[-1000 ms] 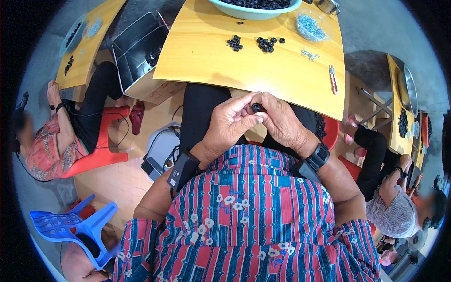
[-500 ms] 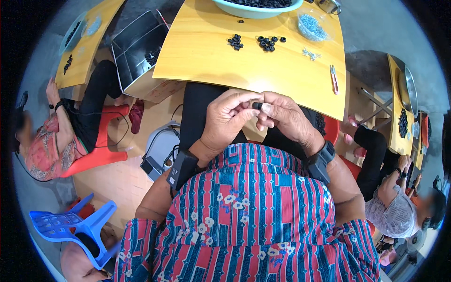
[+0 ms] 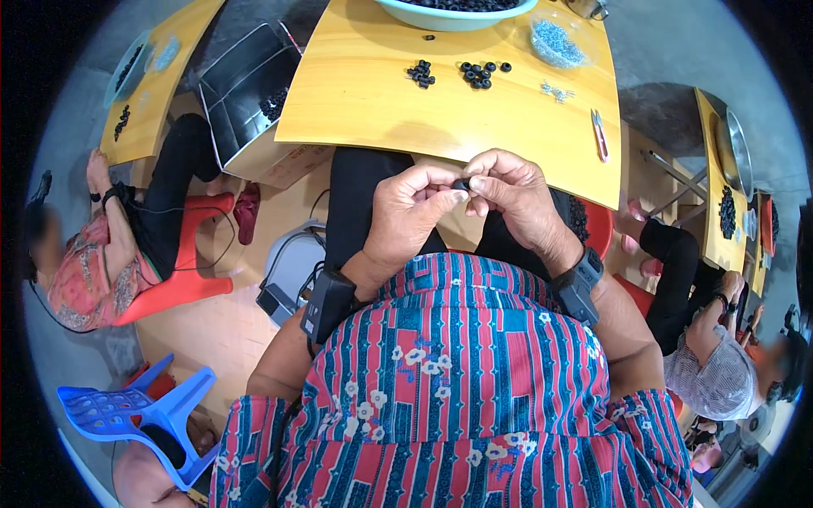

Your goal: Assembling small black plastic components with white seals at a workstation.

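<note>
Between my two hands, in front of the table's near edge, is a small black ring-like part [image 3: 461,184]. My left hand [image 3: 408,210] pinches it between thumb and fingertips. From the other side my right hand [image 3: 518,199] holds it too, thumb and index finger pressed together against it. The fingertips cover much of the part, so its exact shape is hidden. Beyond my hands, on the yellow table [image 3: 364,106], lie a pile of small black pieces [image 3: 421,74] and a group of round black rings [image 3: 479,76].
A pale blue basin [image 3: 457,19] of black parts stands at the far edge. To its right are a clear tub [image 3: 556,44] of bluish bits, loose clear bits [image 3: 556,91] and thread snips [image 3: 600,135]. A lined carton [image 3: 246,93] is left. Seated people work at both sides.
My right hand has lifted slightly and its fingers have shifted around the black part, which shows less now. My left hand keeps its pinch. The table things lie as before.
</note>
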`<state>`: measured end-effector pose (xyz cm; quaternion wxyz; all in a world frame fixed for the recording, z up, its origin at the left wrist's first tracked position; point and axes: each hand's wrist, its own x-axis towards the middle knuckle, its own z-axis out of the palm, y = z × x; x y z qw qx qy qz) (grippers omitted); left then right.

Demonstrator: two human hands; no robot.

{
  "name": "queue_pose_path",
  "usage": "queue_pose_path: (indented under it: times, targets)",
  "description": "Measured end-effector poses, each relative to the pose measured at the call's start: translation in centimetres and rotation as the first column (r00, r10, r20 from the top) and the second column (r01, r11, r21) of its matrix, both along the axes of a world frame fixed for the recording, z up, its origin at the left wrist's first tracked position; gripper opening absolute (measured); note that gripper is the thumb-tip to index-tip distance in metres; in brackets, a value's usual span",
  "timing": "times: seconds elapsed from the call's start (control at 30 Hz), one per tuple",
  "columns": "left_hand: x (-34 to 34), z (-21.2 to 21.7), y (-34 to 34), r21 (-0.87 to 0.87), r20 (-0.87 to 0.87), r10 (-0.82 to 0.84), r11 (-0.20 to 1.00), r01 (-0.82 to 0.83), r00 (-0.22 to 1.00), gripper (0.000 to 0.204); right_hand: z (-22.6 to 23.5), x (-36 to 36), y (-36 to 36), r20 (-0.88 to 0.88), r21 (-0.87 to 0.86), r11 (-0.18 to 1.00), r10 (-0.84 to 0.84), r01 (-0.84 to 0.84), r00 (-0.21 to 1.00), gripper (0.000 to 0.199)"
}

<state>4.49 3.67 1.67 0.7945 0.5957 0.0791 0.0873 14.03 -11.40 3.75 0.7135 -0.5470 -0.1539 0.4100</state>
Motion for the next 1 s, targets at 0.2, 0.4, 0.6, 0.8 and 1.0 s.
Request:
queue_pose_path:
  times: [0.2,0.4,0.6,0.8,1.0]
  targets:
    - [0.05,-0.8,0.12,-0.084,-0.065,-0.061,0.995,0.055,0.996,0.015,0.19,-0.09,0.09,0.228,-0.083,0.995,-0.04,0.06,0.973,0.011]
    - [0.13,-0.32,-0.17,-0.305,-0.161,-0.095,0.951,0.042,0.982,0.019,0.15,0.04,0.15,0.299,-0.064,0.997,-0.029,0.051,0.954,0.012]
    - [0.13,-0.11,-0.05,-0.26,-0.191,-0.056,0.966,0.005,0.98,0.017,0.13,0.03,0.51,0.494,-0.116,0.991,-0.003,0.069,0.869,0.011]
    - [0.01,-0.03,0.13,-0.168,-0.209,-0.043,0.986,0.007,0.977,0.017,0.05,-0.44,1.03,0.485,-0.131,0.98,-0.066,0.147,0.872,0.011]
    - [0.02,-0.65,0.14,-0.228,-0.186,-0.065,0.973,0.021,0.98,0.018,-0.46,-0.03,0.7,0.452,-0.079,0.992,-0.05,0.096,0.891,0.013]
